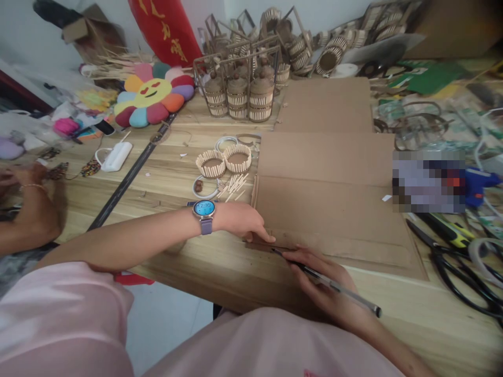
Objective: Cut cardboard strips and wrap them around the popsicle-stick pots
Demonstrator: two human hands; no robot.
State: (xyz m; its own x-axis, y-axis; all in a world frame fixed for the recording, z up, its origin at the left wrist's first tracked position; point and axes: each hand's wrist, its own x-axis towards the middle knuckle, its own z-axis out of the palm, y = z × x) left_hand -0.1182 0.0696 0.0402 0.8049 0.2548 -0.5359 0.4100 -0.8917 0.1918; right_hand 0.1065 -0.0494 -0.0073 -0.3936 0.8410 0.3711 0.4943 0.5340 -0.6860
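My left hand (245, 220), with a watch (204, 208) on the wrist, presses its fingers down at the front left corner of the brown cardboard (326, 204). Under the fingertips lies a thin brown strip (261, 246) along the cardboard's edge; part of it is hidden. A pen (334, 285) is gripped in my right hand (332, 288), its dark tip close to the strip and just right of my left fingers. Beyond my left wrist sit two small round rings of pale sticks (211, 164), with loose short sticks (234, 186) beside them.
Black scissors (451, 267), a yellow-black cutter (448, 230) and a blue glue gun (479, 183) lie at right. Lantern-like stick models (238, 97) stand behind. A flower cushion (153, 94), white case (117, 156) and black strip (129, 180) are left, near another person's arm (37, 209).
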